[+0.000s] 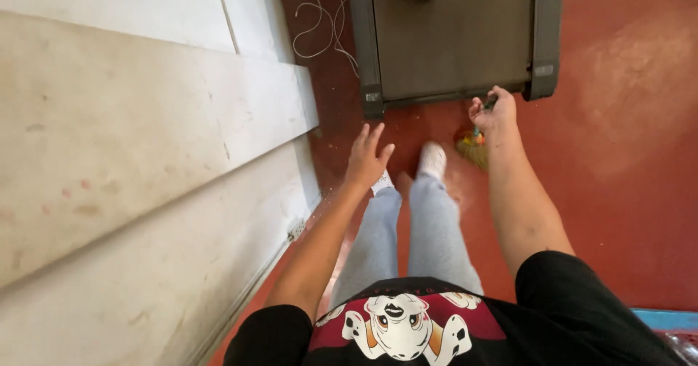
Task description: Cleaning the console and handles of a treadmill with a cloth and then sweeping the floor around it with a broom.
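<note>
My right hand is closed around the handle of a small straw broom, whose yellowish bristles point down at the red floor beside my right foot. That hand is right at the rear edge of a dark grey treadmill deck. My left hand hangs free over the floor with its fingers spread, holding nothing, close to the corner of the treadmill and above my left foot. I am standing in grey trousers and white socks.
A white wall runs along the left. A thin white cable lies on the floor between wall and treadmill. Small crumbs are scattered near the wall's base. A blue edge shows at the bottom right.
</note>
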